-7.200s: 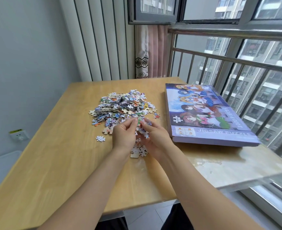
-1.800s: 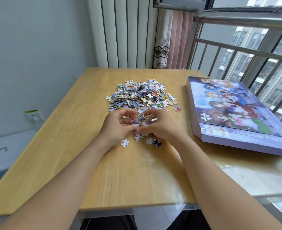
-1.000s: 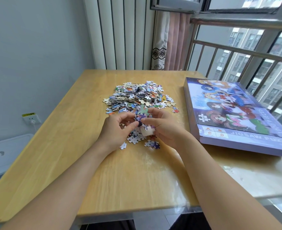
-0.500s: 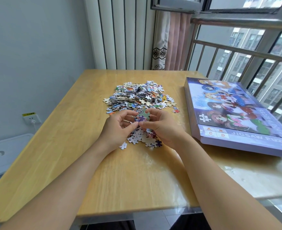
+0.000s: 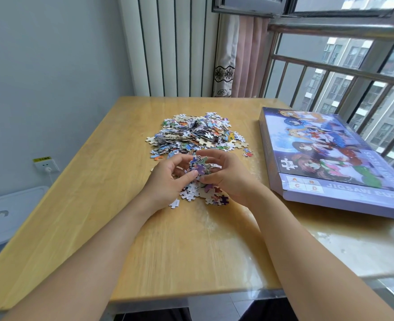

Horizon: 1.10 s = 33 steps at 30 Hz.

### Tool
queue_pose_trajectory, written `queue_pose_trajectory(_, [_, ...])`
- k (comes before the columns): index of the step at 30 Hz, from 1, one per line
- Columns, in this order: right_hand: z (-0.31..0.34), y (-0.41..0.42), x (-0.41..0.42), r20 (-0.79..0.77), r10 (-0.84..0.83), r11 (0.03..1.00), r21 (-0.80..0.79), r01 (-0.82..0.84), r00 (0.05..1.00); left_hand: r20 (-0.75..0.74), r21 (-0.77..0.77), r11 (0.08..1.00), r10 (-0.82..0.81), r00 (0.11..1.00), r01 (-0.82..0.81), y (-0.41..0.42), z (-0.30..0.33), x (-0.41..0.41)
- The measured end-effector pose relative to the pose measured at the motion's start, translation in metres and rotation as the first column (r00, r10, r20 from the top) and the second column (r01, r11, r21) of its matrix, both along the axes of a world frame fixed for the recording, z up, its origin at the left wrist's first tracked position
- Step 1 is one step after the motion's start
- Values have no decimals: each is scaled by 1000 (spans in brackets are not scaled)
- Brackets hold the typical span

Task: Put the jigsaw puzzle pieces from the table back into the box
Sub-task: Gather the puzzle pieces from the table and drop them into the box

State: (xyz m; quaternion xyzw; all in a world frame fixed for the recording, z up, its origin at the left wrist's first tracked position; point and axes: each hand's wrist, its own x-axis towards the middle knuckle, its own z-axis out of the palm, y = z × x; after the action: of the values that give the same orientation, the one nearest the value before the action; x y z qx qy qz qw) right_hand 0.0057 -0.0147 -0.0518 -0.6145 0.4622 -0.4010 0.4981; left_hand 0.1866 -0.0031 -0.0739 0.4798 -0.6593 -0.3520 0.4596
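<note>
A heap of colourful jigsaw pieces [image 5: 197,134] lies at the middle of the wooden table [image 5: 112,205]. Just in front of it, my left hand [image 5: 167,181] and my right hand [image 5: 228,176] meet and together pinch a small clump of joined pieces [image 5: 200,165], held a little above the table. More loose pieces [image 5: 211,196] lie scattered under and between my hands. The purple jigsaw box [image 5: 330,156] lies flat at the right with its lid on.
The box's near right part juts past the table's right edge, beside a window with metal railing [image 5: 344,72]. A white container [image 5: 3,216] stands on the floor at the left, below a wall socket [image 5: 45,164]. A curtain [image 5: 240,59] hangs behind the table.
My hands stayed in front of the heap, working the clump between the fingers. It now sits slightly higher and more pieces lie spread beneath them than a second ago.
</note>
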Motion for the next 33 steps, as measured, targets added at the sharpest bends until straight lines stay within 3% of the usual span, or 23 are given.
queue_pose_trajectory(6, [0, -4, -8, 59, -121, 992, 35, 119, 991, -67, 24, 1000, 22, 998, -20, 0, 2, -2])
queue_pose_trajectory(11, [11, -3, -17, 377, -205, 978, 123, 171, 903, -159, 71, 997, 50, 986, -39, 1, 6, -2])
queue_pose_trajectory(16, [17, -1, -17, 601, -135, 983, 182, 29, 788, -195, 88, 995, 58, 979, -41, 2, 9, -2])
queue_pose_trajectory(20, [15, 6, 1, 524, -6, 998, 54, -26, 852, -204, 95, 995, 31, 978, -11, 4, 11, -3])
queue_pose_trajectory(24, [10, 3, 9, 286, -83, 972, -188, 141, 955, -212, 101, 995, 19, 977, 2, 5, 13, -3])
queue_pose_trajectory(33, [4, -2, 11, 298, -164, 959, -173, 222, 940, -214, 154, 988, 28, 977, 5, 3, 14, 2])
